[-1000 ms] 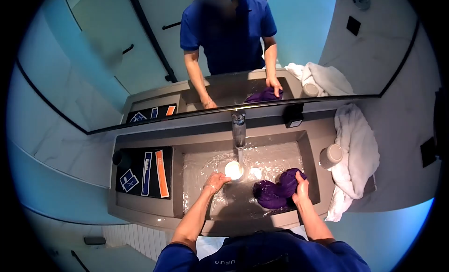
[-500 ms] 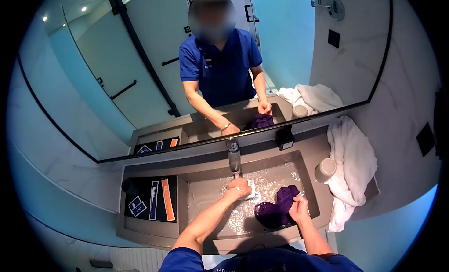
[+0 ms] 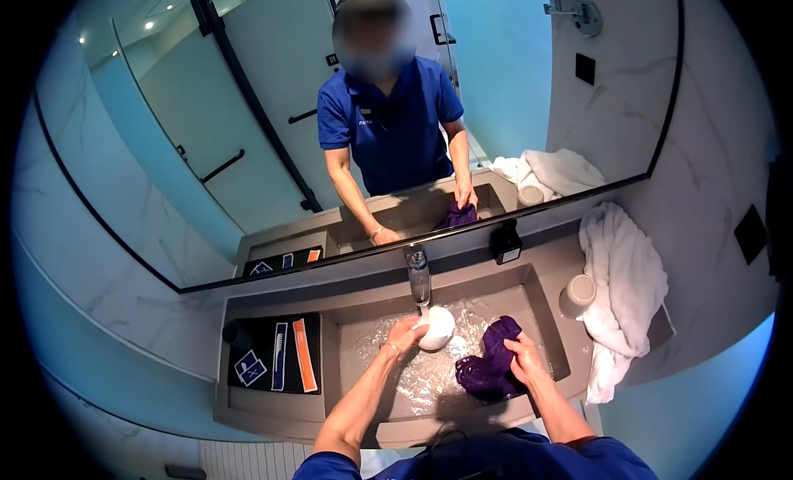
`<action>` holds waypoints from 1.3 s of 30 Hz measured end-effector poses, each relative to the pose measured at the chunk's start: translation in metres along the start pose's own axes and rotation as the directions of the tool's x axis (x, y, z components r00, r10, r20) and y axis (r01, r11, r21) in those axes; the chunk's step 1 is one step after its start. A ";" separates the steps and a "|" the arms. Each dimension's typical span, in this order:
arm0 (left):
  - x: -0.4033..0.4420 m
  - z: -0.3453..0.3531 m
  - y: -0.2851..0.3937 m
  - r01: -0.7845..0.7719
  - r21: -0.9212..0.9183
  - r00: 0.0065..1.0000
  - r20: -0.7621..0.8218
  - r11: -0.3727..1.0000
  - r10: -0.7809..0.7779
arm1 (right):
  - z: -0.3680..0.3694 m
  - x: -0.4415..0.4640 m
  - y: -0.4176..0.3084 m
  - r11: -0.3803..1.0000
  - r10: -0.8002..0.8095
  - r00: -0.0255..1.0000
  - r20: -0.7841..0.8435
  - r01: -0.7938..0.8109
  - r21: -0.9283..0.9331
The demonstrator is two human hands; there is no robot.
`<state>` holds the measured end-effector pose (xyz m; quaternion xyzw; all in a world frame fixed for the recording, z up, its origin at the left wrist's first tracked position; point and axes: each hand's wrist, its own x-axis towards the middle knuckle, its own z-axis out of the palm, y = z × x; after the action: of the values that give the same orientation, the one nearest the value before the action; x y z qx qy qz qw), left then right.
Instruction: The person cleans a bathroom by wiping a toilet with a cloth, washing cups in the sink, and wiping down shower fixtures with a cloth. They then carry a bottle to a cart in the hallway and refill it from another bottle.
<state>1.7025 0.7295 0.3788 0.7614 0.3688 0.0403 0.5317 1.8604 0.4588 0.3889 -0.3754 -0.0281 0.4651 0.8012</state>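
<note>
My left hand (image 3: pixel 405 333) is closed on the edge of a round white object (image 3: pixel 437 328), just below the faucet (image 3: pixel 419 275), where water runs down. What this object is I cannot make out. My right hand (image 3: pixel 525 358) grips a dark purple cloth (image 3: pixel 489 373) by its upper part. The lower part of the cloth rests in the water at the right side of the grey sink (image 3: pixel 541 315). Ripples and bubbles spread over the water between my hands.
Left of the basin is a black tray (image 3: pixel 258 381) with packets and a dark cup (image 3: pixel 238 335). A pale cup (image 3: pixel 577 296) and a crumpled white towel (image 3: pixel 619 290) lie at the right. Behind the faucet stands a black bottle (image 3: pixel 505 242), below a large mirror (image 3: pixel 289 149).
The view has tilted up since the first frame. My left hand has drawn back leftward from under the faucet, exposing the white object. My right hand still holds the purple cloth, now slightly shifted.
</note>
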 end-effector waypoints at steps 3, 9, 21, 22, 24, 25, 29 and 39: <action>-0.022 0.006 -0.027 -0.008 -0.592 0.988 0.118 0.806 0.096 | -0.003 -0.007 -0.003 0.997 -0.071 0.997 -0.018 0.072 0.032; -0.009 0.013 -0.034 0.103 -0.782 0.994 0.109 0.615 -0.029 | -0.009 -0.024 -0.009 0.988 -0.119 0.992 -0.052 0.123 0.088; -0.011 0.035 0.034 -0.017 0.398 0.983 -0.162 0.917 0.088 | -0.017 -0.033 -0.006 0.960 -0.220 0.951 -0.219 0.251 0.126; -0.022 0.035 0.047 0.014 0.539 0.987 -0.145 0.842 0.077 | -0.016 -0.035 -0.008 0.969 -0.195 0.960 -0.201 0.220 0.109; -0.033 0.027 0.037 -0.079 0.673 0.990 -0.035 0.735 0.138 | -0.016 -0.033 -0.010 0.977 -0.171 0.970 -0.173 0.190 0.096; -0.038 0.019 0.030 -0.154 0.810 0.978 0.044 0.566 0.204 | -0.016 -0.032 -0.010 0.974 -0.219 0.963 -0.155 0.226 0.028; -0.047 -0.012 0.013 -0.151 0.958 0.971 0.097 0.243 0.219 | 0.001 -0.027 -0.018 0.969 -0.210 0.967 -0.144 0.186 -0.165; 0.002 0.031 -0.102 -0.086 -0.520 0.996 -0.060 0.850 0.064 | 0.091 0.085 0.060 0.226 -0.184 0.907 0.379 0.414 -0.882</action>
<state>1.6652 0.7233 0.2788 0.6013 0.3247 0.1747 0.7089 1.8293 0.5931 0.3908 -0.7150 -0.4472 0.2269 0.4871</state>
